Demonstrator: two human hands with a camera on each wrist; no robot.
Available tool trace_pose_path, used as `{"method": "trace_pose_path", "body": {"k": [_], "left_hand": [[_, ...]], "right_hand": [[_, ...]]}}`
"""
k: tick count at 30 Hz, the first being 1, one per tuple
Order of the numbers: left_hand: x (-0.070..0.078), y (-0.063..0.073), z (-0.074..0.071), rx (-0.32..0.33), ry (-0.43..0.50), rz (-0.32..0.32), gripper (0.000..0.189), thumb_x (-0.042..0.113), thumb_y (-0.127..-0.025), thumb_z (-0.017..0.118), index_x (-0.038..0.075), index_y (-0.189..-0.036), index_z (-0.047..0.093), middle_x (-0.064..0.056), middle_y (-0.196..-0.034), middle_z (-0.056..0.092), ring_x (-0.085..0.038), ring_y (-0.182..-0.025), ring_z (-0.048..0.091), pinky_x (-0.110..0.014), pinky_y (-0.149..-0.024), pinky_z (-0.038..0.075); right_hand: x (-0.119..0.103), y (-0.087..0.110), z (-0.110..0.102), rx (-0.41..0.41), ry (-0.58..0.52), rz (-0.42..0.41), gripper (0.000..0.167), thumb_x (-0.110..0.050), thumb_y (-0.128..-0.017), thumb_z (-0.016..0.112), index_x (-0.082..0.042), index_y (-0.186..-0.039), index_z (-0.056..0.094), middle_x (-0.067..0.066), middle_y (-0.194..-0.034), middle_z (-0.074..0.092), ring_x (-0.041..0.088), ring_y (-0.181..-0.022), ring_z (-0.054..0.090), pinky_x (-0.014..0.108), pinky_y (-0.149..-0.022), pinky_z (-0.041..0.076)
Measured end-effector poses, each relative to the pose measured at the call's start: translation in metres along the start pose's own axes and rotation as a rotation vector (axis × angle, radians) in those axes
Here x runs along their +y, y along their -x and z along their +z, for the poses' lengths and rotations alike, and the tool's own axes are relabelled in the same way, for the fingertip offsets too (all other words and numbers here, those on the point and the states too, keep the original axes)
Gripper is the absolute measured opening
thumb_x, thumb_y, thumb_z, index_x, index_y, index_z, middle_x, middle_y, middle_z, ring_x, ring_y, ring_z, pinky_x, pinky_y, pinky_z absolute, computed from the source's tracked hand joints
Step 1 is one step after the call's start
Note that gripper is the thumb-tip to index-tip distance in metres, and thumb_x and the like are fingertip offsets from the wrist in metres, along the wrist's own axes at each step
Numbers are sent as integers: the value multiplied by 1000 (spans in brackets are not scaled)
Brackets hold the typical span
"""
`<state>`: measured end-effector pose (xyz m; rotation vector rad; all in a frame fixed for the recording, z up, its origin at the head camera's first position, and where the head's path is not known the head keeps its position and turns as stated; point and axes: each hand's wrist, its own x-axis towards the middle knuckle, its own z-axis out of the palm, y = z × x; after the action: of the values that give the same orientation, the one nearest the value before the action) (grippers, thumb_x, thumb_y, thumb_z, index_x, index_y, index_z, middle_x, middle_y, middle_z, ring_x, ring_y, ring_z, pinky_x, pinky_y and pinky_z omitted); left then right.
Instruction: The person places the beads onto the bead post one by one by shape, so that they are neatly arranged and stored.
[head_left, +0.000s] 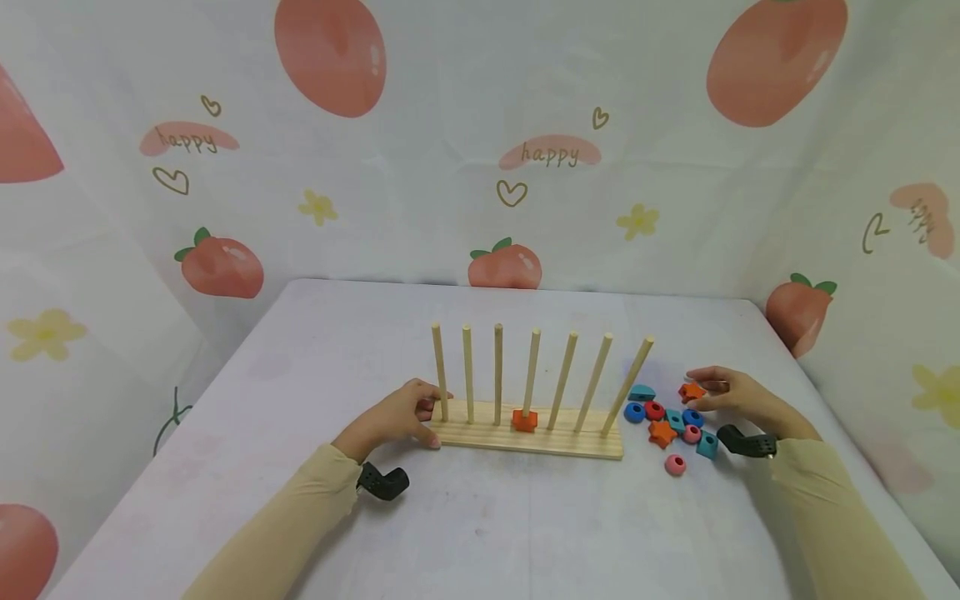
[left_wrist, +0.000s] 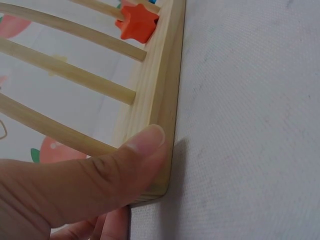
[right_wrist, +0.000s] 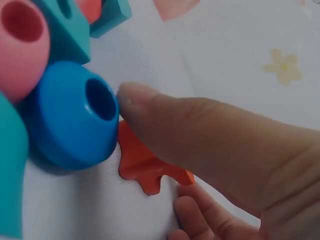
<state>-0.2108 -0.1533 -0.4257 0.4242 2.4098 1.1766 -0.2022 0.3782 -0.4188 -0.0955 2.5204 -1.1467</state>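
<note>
A wooden peg stand [head_left: 570,442] with several upright rods stands on the table. One orange star bead [head_left: 525,421] sits on its base around the middle rod. My left hand [head_left: 401,417] grips the stand's left end, with the thumb [left_wrist: 142,142] along the front edge and the fingers behind, partly hidden. At the right, my right hand [head_left: 742,400] has its thumb and fingers about another orange star bead [right_wrist: 145,167], seemingly pinching it; the thumb covers part of it. Close to that thumb lies a blue round bead [right_wrist: 70,120].
Loose beads lie right of the stand: a red bead [head_left: 654,410], a second blue bead [head_left: 634,412], an orange star [head_left: 662,433], pink beads [head_left: 676,465] and teal blocks [head_left: 707,444]. A printed cloth [head_left: 420,208] hangs behind the white table [head_left: 480,533].
</note>
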Motion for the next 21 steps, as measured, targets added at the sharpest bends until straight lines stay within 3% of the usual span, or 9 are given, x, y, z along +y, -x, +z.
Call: {"method": "trace_pose_path", "body": {"k": [8, 21], "left_hand": [[-1, -1, 0, 0, 11, -8, 72, -8, -62, 85, 0, -129, 59, -18, -122, 45, -28, -114, 54, -34, -96, 53], [0, 0, 0, 2, -6, 5, 71, -8, -62, 86, 0, -128, 59, -18, -121, 46, -27, -114, 54, -35, -96, 52]], "right_hand": [[0, 0, 2, 16, 2, 23, 64, -26, -92, 67, 8, -138, 40, 37, -143, 36, 54, -128, 33, 68, -98, 37], [-3, -1, 3, 59, 52, 78, 65, -37, -93, 64, 10, -133, 44, 38, -140, 37, 55, -127, 31, 72, -100, 30]]}}
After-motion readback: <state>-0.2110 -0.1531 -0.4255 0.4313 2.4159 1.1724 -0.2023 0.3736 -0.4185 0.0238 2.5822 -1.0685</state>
